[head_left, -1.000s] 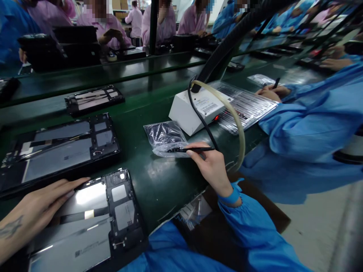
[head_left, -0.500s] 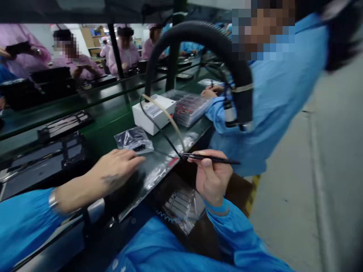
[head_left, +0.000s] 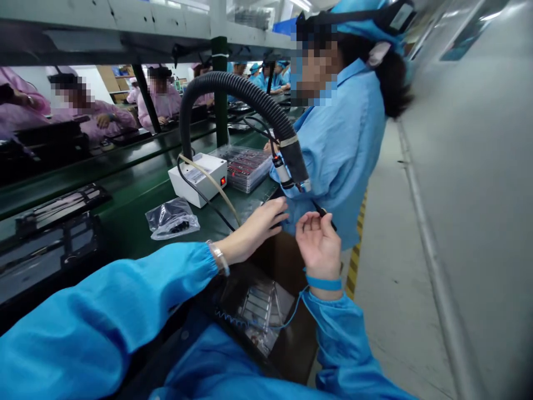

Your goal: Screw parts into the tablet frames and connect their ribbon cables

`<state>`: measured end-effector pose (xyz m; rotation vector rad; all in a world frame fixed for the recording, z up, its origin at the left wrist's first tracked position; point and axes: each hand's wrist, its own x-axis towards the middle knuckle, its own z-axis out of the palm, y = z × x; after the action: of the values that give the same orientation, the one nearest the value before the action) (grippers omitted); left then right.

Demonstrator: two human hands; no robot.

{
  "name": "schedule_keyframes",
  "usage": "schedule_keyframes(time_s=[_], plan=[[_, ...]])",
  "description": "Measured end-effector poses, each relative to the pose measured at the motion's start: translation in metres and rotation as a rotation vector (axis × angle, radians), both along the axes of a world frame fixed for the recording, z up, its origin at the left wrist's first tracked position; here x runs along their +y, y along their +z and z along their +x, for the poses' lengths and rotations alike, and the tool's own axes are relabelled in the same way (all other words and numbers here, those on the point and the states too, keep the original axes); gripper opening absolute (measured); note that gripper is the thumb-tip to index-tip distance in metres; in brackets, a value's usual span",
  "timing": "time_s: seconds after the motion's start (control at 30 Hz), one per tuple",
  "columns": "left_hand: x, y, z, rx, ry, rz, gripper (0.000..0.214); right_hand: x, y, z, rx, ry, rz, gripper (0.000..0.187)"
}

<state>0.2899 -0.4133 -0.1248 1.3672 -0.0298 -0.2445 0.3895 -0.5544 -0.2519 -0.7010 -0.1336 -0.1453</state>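
The slim dark tool (head_left: 327, 218) is right of centre in the frame, held between the curled fingers of the right hand (head_left: 318, 247), whose palm side is turned toward the camera. Only part of the tool shows; whether its tip grips anything cannot be told. Just left of it, the left hand (head_left: 258, 226) reaches in with fingers stretched out and a little apart, nothing visible in them.

A second ago the tool was at the plastic bag (head_left: 172, 219) and the left hand lay on an open device. Now both hands have come together near the centre, away from the counter's (head_left: 131, 236) left part, and the view has swung right. In my judgement, the handling has passed from the bag to the space under the hose, with the bag and devices set aside for the moment.

Just above the hands hangs the end of the ribbed black hose (head_left: 235, 83), a small cylinder (head_left: 282, 171) beside it. The hose arches from a white box (head_left: 200, 180) with a lit red switch, left of centre; a stack of clear trays (head_left: 247, 172) stands behind it. Open devices (head_left: 52, 253) lie at the left edge. A co-worker in blue (head_left: 345, 150) sits at upper right.
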Motion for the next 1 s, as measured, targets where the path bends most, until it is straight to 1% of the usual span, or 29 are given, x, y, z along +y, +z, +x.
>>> schedule_keyframes(time_s=[0.03, 0.1, 0.17, 0.2, 0.23, 0.3, 0.33, 0.37, 0.4, 0.47, 0.53, 0.57, 0.63, 0.7, 0.73, 0.77, 0.83, 0.9, 1.0], plan=[[0.011, 0.002, -0.014, -0.015, 0.002, 0.030, 0.060, 0.001, -0.002, 0.002, 0.002, 0.007, 0.008, 0.041], [0.042, 0.007, -0.051, -0.078, 0.022, 0.143, 0.058, 0.002, -0.005, 0.006, 0.003, 0.012, 0.019, 0.041], [0.085, 0.011, -0.097, -0.138, 0.123, 0.349, 0.058, 0.002, -0.005, 0.009, -0.001, 0.009, 0.024, 0.041], [0.110, 0.013, -0.123, -0.146, 0.195, 0.506, 0.057, 0.001, -0.004, 0.010, -0.007, 0.008, 0.021, 0.042], [0.137, 0.013, -0.150, -0.137, 0.307, 0.680, 0.057, 0.001, -0.002, 0.008, -0.015, 0.010, 0.015, 0.042], [0.187, 0.010, -0.207, -0.081, 0.448, 1.029, 0.058, 0.004, 0.004, -0.002, -0.043, 0.033, -0.010, 0.039], [0.208, 0.007, -0.236, -0.051, 0.509, 1.197, 0.055, 0.009, 0.009, -0.012, -0.060, 0.059, -0.029, 0.036], [0.223, 0.002, -0.264, 0.002, 0.526, 1.337, 0.051, 0.016, 0.015, -0.024, -0.077, 0.095, -0.052, 0.032], [0.233, -0.003, -0.290, 0.048, 0.530, 1.454, 0.048, 0.025, 0.022, -0.038, -0.091, 0.146, -0.078, 0.025], [0.239, -0.012, -0.330, 0.154, 0.492, 1.614, 0.045, 0.051, 0.038, -0.070, -0.114, 0.269, -0.143, 0.011], [0.238, -0.021, -0.351, 0.230, 0.436, 1.713, 0.043, 0.086, 0.057, -0.101, -0.148, 0.393, -0.191, 0.018], [0.239, -0.027, -0.356, 0.255, 0.406, 1.731, 0.040, 0.107, 0.067, -0.117, -0.190, 0.482, -0.255, 0.017], [0.242, -0.040, -0.360, 0.235, 0.431, 1.724, 0.037, 0.151, 0.086, -0.148, -0.275, 0.651, -0.327, 0.008], [0.243, -0.051, -0.363, 0.187, 0.474, 1.690, 0.035, 0.192, 0.100, -0.180, -0.396, 0.822, -0.364, 0.019], [0.241, -0.056, -0.365, 0.154, 0.492, 1.667, 0.034, 0.210, 0.104, -0.194, -0.460, 0.913, -0.375, 0.022], [0.238, -0.060, -0.367, 0.118, 0.506, 1.643, 0.033, 0.227, 0.105, -0.207, -0.503, 0.996, -0.419, 0.022], [0.229, -0.064, -0.371, 0.047, 0.537, 1.595, 0.031, 0.254, 0.100, -0.226, -0.578, 1.102, -0.533, 0.019], [0.220, -0.065, -0.375, 0.020, 0.575, 1.557, 0.031, 0.273, 0.089, -0.238, -0.651, 1.141, -0.663, 0.016], [0.211, -0.062, -0.376, 0.068, 0.609, 1.515, 0.031, 0.283, 0.073, -0.245, -0.784, 1.133, -0.826, 0.014]])
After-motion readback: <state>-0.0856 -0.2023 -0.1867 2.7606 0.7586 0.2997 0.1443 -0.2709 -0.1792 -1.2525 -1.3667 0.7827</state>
